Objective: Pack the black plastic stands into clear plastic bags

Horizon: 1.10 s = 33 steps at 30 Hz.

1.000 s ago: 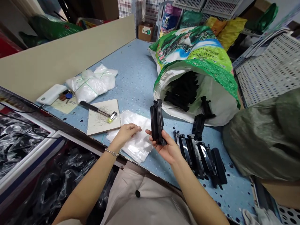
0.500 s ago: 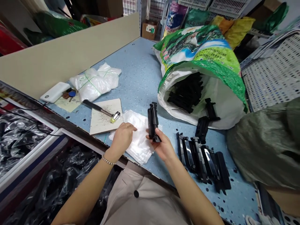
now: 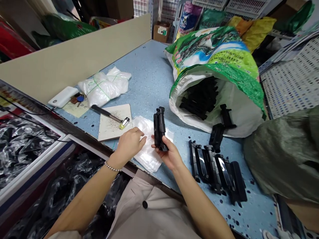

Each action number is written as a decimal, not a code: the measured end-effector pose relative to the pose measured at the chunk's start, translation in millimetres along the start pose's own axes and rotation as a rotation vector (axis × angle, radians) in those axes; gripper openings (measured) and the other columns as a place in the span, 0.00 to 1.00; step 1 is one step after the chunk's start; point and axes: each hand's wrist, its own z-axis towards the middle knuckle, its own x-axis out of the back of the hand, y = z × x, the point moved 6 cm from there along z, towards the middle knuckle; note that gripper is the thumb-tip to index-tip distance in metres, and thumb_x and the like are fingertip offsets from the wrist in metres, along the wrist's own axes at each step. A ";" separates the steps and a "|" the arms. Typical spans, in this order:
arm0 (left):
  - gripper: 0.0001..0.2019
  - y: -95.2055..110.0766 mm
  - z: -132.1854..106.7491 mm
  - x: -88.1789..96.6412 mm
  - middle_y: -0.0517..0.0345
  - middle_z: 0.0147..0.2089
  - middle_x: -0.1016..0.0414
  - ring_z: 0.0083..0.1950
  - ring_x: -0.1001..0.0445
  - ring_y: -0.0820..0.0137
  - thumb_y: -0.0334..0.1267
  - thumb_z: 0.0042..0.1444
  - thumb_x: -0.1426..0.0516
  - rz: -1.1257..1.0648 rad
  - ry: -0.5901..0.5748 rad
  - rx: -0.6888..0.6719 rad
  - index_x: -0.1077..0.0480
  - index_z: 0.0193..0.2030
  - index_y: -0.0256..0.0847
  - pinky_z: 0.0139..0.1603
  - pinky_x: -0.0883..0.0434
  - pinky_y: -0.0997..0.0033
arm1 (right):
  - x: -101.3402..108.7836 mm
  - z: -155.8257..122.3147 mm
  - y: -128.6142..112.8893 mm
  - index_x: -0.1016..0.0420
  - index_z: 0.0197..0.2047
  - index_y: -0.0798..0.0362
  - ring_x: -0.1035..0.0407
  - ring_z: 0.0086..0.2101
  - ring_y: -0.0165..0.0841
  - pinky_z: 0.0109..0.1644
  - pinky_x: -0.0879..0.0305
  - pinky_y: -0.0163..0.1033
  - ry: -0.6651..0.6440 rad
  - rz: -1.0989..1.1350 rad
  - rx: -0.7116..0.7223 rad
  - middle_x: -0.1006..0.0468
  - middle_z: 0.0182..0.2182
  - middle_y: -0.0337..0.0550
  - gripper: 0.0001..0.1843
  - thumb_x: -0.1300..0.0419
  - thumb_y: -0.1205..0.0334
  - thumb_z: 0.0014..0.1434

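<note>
My right hand (image 3: 169, 154) grips a long black plastic part (image 3: 159, 127) by its lower end, holding it upright above a stack of clear plastic bags (image 3: 149, 157). My left hand (image 3: 131, 142) is over the left edge of that stack, its fingers bent and the thumb a little apart from them. Whether its hidden fingers touch a bag I cannot tell. To the right, several similar black parts (image 3: 216, 172), some with shiny strips, lie side by side on the blue table (image 3: 147, 79). More black parts (image 3: 201, 96) fill the open mouth of a printed woven sack (image 3: 216, 49).
A hammer (image 3: 111, 116) lies on a pale board (image 3: 113, 129) beyond my left hand. Farther back are a tied plastic bundle (image 3: 104, 86), a white device (image 3: 63, 96) and keys (image 3: 79, 98). A dark green sack (image 3: 284, 152) stands at right; black wrapped items (image 3: 67, 192) sit below the table edge.
The black part has tilted and shifted slightly left in my right hand. My left hand has turned, with its forefinger drawn in and its thumb now showing. The view has shifted a little.
</note>
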 end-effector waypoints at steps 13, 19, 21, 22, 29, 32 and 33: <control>0.20 -21.5 -12.7 -0.2 0.45 0.62 0.33 0.63 0.34 0.59 0.28 0.59 0.55 -0.203 0.086 -0.143 0.31 0.55 0.38 0.62 0.34 0.54 | 28.6 -59.8 39.7 0.28 0.38 0.60 0.44 0.13 0.20 0.13 0.53 0.24 -0.254 0.144 -0.582 0.30 0.18 0.36 0.27 0.41 0.40 0.56; 0.25 -23.5 -17.1 -14.7 0.46 0.64 0.35 0.65 0.36 0.60 0.24 0.57 0.53 -0.205 0.093 -0.087 0.37 0.61 0.39 0.65 0.36 0.54 | -0.7 -61.9 38.0 0.29 0.42 0.61 0.48 0.13 0.20 0.12 0.54 0.24 -0.487 0.289 -0.615 0.33 0.18 0.34 0.29 0.47 0.39 0.60; 0.29 -27.0 -15.3 -16.6 0.45 0.67 0.39 0.67 0.38 0.59 0.25 0.56 0.51 -0.262 0.087 -0.050 0.42 0.66 0.39 0.66 0.36 0.54 | -1.2 -57.7 45.9 0.29 0.42 0.61 0.50 0.13 0.19 0.11 0.57 0.23 -0.497 0.308 -0.669 0.34 0.17 0.33 0.28 0.49 0.40 0.61; 0.30 -26.8 -15.7 -15.7 0.45 0.68 0.41 0.67 0.38 0.59 0.26 0.56 0.51 -0.275 0.086 -0.045 0.44 0.67 0.39 0.66 0.36 0.54 | 0.2 -55.3 49.0 0.29 0.41 0.60 0.51 0.13 0.19 0.11 0.59 0.22 -0.495 0.316 -0.686 0.35 0.17 0.32 0.28 0.49 0.40 0.61; 0.38 33.8 -54.5 -4.6 0.48 0.72 0.48 0.70 0.44 0.62 0.20 0.55 0.55 -0.329 -0.025 -0.380 0.57 0.72 0.45 0.68 0.39 0.57 | 11.8 -47.0 39.6 0.30 0.39 0.58 0.61 0.12 0.19 0.11 0.63 0.24 -0.439 0.139 -0.621 0.44 0.15 0.26 0.28 0.49 0.37 0.59; 0.39 61.4 -72.0 -10.4 0.47 0.72 0.49 0.71 0.45 0.62 0.20 0.56 0.55 -0.387 -0.110 -0.472 0.61 0.72 0.46 0.67 0.37 0.58 | 21.2 -40.0 30.8 0.31 0.36 0.55 0.56 0.13 0.20 0.13 0.59 0.26 -0.187 -0.219 -0.356 0.42 0.16 0.28 0.26 0.47 0.36 0.58; 0.39 67.6 -75.8 -11.9 0.46 0.72 0.49 0.71 0.45 0.62 0.20 0.55 0.55 -0.396 -0.141 -0.482 0.61 0.72 0.44 0.67 0.37 0.59 | 22.6 -41.0 26.2 0.31 0.37 0.54 0.50 0.15 0.22 0.14 0.55 0.26 -0.104 -0.390 -0.229 0.38 0.17 0.31 0.24 0.46 0.38 0.58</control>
